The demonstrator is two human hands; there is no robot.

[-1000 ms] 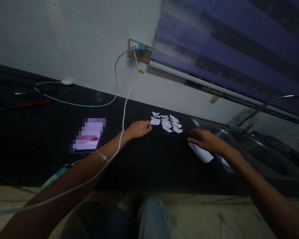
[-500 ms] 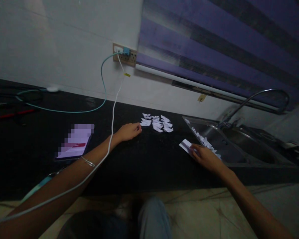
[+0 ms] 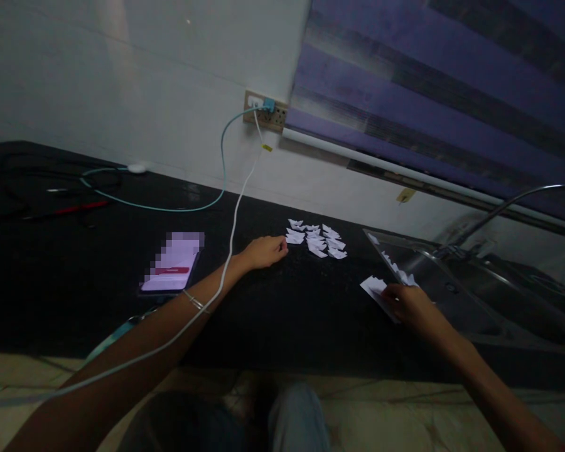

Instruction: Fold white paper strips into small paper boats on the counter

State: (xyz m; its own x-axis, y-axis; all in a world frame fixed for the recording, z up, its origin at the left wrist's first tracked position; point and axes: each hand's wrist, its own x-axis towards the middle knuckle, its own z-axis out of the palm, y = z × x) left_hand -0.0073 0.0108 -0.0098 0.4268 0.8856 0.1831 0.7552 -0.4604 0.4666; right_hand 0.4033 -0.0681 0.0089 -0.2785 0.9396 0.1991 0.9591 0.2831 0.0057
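Several small white folded-paper boats (image 3: 316,242) stand in a cluster on the black counter. My left hand (image 3: 266,252) rests just left of them, fingers curled and closed, its fingertips close to the nearest boat. Whatever those fingers might hold is hidden. On the other side of the cluster, near the sink's edge, my right hand (image 3: 412,307) pinches white paper (image 3: 375,290) between thumb and fingers. The paper looks flat and folded, angled up to the left; whether it is one piece or more I cannot tell.
More white folded paper (image 3: 395,267) lies along the near-left rim of the steel sink (image 3: 452,289). A phone (image 3: 174,263) with a lit screen lies left of my forearm. A white cable (image 3: 235,220) crosses over that arm from the wall socket (image 3: 277,116). Dark cables lie far left.
The camera view has turned left, so everything sits further right. My right hand has drawn the paper slightly nearer to me. The left hand keeps its place beside the boats.
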